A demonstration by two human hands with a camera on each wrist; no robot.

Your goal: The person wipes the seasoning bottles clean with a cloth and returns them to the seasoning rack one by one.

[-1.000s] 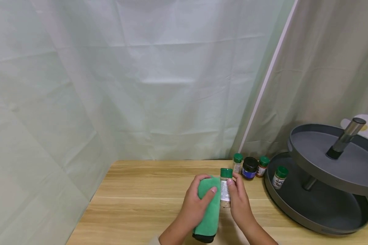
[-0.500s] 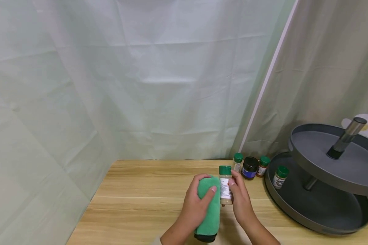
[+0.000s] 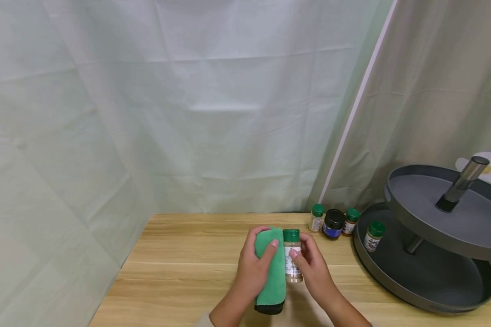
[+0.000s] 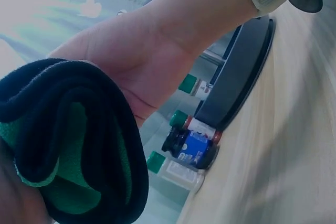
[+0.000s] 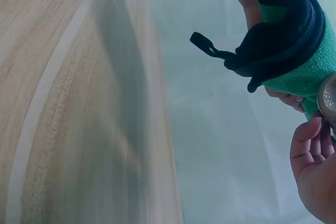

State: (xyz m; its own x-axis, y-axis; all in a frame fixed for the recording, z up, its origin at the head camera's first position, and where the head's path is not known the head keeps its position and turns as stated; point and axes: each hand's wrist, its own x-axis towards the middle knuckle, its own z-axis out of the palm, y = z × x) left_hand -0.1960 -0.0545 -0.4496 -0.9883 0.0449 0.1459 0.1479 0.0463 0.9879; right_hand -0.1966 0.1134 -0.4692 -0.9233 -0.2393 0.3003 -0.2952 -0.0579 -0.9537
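A folded green cloth [image 3: 272, 277] with a black edge is gripped by my left hand [image 3: 251, 268], the thumb lying across its front. Beside it, my right hand [image 3: 313, 263] holds a spice jar [image 3: 292, 254] with a green cap and a white label, upright above the table. The jar's side is against the cloth. In the left wrist view the rolled end of the cloth [image 4: 134, 182] fills the near left. From the right wrist the jar's round base [image 5: 329, 98] shows against the cloth, with a black loop hanging from the cloth's edge.
On the wooden table [image 3: 180, 263], a green-capped jar [image 3: 316, 218], a black-lidded jar [image 3: 333, 224] and another green-capped jar [image 3: 350, 222] stand at the back. A two-tier grey turntable [image 3: 413, 290] is at right, with a spice jar [image 3: 374, 236] on its lower tier. Curtains hang behind.
Both hands, with the cloth and the spice jar, have moved slightly left. The jar rose a little, then came down, and its label has turned in the right hand's fingers.
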